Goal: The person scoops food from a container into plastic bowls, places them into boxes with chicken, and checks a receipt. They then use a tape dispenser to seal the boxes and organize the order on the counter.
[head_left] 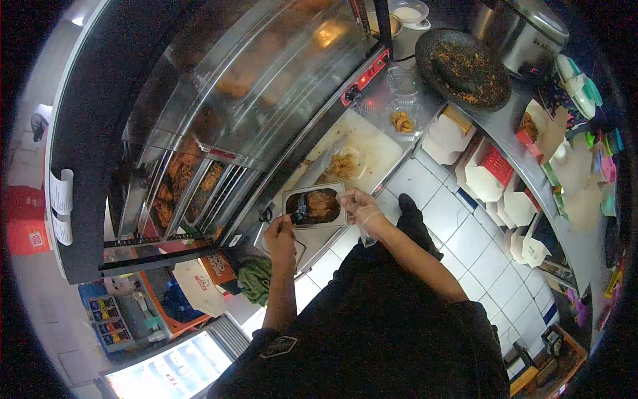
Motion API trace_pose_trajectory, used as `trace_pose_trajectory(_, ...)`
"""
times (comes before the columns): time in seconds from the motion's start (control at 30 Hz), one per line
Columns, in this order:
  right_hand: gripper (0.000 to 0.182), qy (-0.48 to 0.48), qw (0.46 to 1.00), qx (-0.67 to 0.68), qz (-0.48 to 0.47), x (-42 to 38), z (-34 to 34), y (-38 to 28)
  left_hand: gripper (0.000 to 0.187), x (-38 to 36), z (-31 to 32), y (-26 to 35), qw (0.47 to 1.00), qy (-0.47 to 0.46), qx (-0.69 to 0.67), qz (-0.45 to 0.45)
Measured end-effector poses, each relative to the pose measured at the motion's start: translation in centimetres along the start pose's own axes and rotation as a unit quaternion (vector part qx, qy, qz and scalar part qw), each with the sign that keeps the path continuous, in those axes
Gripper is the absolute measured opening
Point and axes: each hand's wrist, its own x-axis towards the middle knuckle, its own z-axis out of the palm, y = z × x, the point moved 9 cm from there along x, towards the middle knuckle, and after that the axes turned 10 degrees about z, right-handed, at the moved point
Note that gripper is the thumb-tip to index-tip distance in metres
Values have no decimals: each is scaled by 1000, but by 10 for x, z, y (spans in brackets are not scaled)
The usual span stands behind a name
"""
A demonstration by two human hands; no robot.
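Fingers, right hand: gloved, closed on the right rim of the metal tray, as I see it.
Fingers, left hand: bunched at its near left corner — I can't tell whether they grip.
Metal tray: between my hands, holding dark food; I judge this step as steadying — any shift calls for a level rim.
White board: just beyond.
Pan: far right.
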Motion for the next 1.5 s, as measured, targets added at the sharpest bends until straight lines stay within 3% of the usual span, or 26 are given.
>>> trace_pose_trajectory(0.1,16,5,1000,4,8,5,-2,7,22,-5,-8,10,999,35,4,-19)
trace_pose_trajectory(0.2,16,26,999,-11,-40,1,-3,-1,21,-3,-15,10,996,45,-79,4)
trace_pose_trajectory(0.27,15,2,1000,-6,23,2,0,7,21,-3,-16,17,989,49,-143,-5)
trace_pose_trajectory(0.33,14,-1,1000,-11,12,1,1,5,21,-2,-14,33,984,53,-171,-12)
trace_pose_trajectory(0.6,14,-8,1000,-1,22,0,3,6,18,45,50,68,972,53,-227,-28)
trace_pose_trajectory(0.67,17,-2,999,-32,28,8,-1,12,22,69,72,63,995,7,-91,31)
trace_pose_trajectory(0.7,17,-1,999,-30,24,11,-3,14,22,84,84,47,995,5,-90,35)
trace_pose_trajectory(0.77,21,12,999,-45,-28,17,-7,14,24,110,105,39,979,-22,143,147)
trace_pose_trajectory(0.8,21,13,999,-43,-30,22,-9,20,24,108,115,54,978,-23,143,149)
trace_pose_trajectory(0.87,16,0,996,-64,-65,29,-7,21,22,91,147,103,878,-34,391,275)
trace_pose_trajectory(0.93,14,-3,999,-24,-31,16,-2,8,19,83,170,123,862,-52,395,313)
trace_pose_trajectory(1.0,12,-6,1000,21,4,24,-6,21,28,78,195,131,823,-95,454,326)
trace_pose_trajectory(1.07,9,-78,972,216,50,40,0,39,27,78,209,130,807,-108,488,315)
trace_pose_trajectory(1.1,9,-77,971,222,50,38,-2,39,25,78,219,128,784,-123,511,330)
trace_pose_trajectory(1.17,13,-55,997,-32,-48,28,-1,11,23,78,229,129,758,-141,533,347)
trace_pose_trajectory(1.2,13,-53,997,-28,-47,21,0,4,17,77,230,132,756,-147,539,340)
trace_pose_trajectory(1.27,16,-53,995,-35,74,20,2,13,12,79,231,140,753,-156,545,335)
trace_pose_trajectory(1.3,16,-52,995,-32,75,20,2,15,12,80,228,144,752,-150,547,335)
trace_pose_trajectory(1.37,18,-32,996,-66,-56,18,1,-2,11,74,227,156,752,-144,550,334)
trace_pose_trajectory(1.4,18,-31,996,-65,-55,31,0,13,11,70,226,164,755,-149,549,326)
trace_pose_trajectory(1.47,19,29,966,-159,-200,53,-5,22,11,72,229,159,760,-154,548,315)
trace_pose_trajectory(1.5,19,25,967,-161,-197,48,-5,19,12,71,237,147,753,-169,543,329)
